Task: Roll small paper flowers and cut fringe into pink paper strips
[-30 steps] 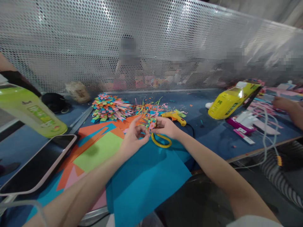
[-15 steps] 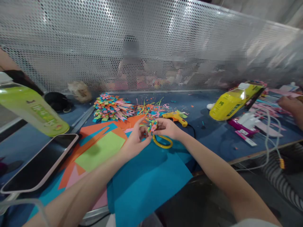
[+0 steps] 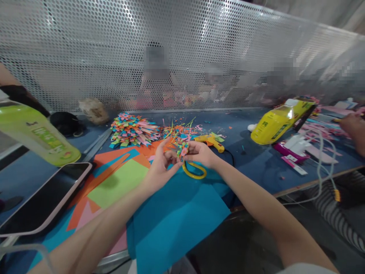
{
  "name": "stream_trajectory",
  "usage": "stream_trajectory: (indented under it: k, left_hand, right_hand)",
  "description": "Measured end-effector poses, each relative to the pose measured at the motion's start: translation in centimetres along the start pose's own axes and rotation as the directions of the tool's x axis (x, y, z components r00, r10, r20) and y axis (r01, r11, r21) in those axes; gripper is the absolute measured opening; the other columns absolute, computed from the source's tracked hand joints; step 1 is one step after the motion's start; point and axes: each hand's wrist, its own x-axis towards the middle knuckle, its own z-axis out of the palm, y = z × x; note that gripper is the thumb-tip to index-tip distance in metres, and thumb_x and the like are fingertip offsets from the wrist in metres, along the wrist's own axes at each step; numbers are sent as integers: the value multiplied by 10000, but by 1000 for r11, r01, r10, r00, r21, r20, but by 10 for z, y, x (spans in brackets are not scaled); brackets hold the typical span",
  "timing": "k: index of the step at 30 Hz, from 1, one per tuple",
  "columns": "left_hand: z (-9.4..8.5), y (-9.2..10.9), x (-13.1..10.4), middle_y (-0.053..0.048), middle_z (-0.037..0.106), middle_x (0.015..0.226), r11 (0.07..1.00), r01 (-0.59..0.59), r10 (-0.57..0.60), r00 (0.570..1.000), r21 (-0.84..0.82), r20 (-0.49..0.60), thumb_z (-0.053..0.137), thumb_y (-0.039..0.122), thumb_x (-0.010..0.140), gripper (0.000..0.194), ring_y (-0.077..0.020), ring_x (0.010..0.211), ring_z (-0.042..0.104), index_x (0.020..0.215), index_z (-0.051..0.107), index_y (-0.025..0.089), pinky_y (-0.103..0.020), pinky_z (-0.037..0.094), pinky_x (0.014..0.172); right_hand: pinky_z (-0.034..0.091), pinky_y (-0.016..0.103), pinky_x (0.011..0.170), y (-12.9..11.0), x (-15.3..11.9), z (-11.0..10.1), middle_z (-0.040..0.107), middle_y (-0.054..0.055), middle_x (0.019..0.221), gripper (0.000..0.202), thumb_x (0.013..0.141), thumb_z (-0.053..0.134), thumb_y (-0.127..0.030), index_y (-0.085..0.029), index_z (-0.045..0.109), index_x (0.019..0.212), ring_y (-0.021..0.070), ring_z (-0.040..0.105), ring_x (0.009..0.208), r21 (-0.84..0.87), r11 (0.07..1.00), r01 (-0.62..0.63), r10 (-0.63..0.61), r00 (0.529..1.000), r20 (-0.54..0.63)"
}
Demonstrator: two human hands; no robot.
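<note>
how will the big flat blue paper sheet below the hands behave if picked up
The blue sheet is probably light, looking thin at its edge. It seems fairly stiff, jutting past the edge of the blue-topped table with little visible sag.

A small multicolored paper piece sits between the two hands

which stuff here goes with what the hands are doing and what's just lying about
Likely part of the job:
- small paper piece, in the right hand
- coloured sheets
- blue sheet
- piled paper strips
- yellow glue gun

Probably just lying about:
- phone
- green bottle
- yellow bottle
</note>
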Motion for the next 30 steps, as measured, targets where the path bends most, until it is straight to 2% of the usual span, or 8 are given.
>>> stream_trajectory:
  k: [9, 20, 23, 26, 30]
  left_hand:
    - [1, 1, 2, 56, 560, 707, 999, 41, -42, 998, -26, -52, 714, 244, 712, 595, -96, 651, 507, 1168, 333, 216, -237, 399, 645]
    - [-2, 2, 3, 55, 579, 711, 998, 49, -52, 992, -31, -114, 727, 255, 695, 538, -108, 657, 542, 1078, 351, 218, -243, 415, 643]
    - [-3, -1, 3, 54, 582, 717, 999, 47, -47, 991, -2, -123, 703, 251, 718, 539, -110, 683, 559, 1124, 351, 214, -250, 430, 676]
    - [-2, -4, 3, 48, 591, 733, 999, 42, -42, 994, 3, -104, 680, 232, 740, 626, -116, 748, 582, 1243, 308, 205, -269, 444, 748]
    - [0, -3, 2, 21, 631, 791, 997, 75, -78, 992, -26, -103, 699, 241, 723, 736, -127, 797, 608, 1323, 273, 214, -274, 459, 755]
  right_hand:
    - [478, 205, 598, -1, 1, 0, 641, -13, 731, 343, 556, 817, -257, -160, 568, 772, 95, 614, 666, 21, 1000, 5, -5, 1000, -12]
    - [421, 190, 501, -1, 2, -2, 636, -19, 712, 343, 573, 809, -278, -169, 559, 781, 77, 562, 577, -13, 1000, 26, -27, 998, -63]
    - [419, 192, 501, -3, 2, -4, 624, -30, 696, 342, 584, 805, -275, -174, 555, 794, 68, 540, 552, -4, 999, 51, -51, 994, -99]
    - [423, 193, 516, -3, 2, -5, 620, -32, 693, 339, 584, 804, -267, -173, 557, 797, 71, 547, 564, -13, 998, 55, -56, 994, -93]
    - [461, 214, 606, 2, 2, -4, 628, -24, 727, 356, 558, 815, -247, -170, 553, 787, 93, 587, 652, -41, 998, 46, -49, 995, -88]
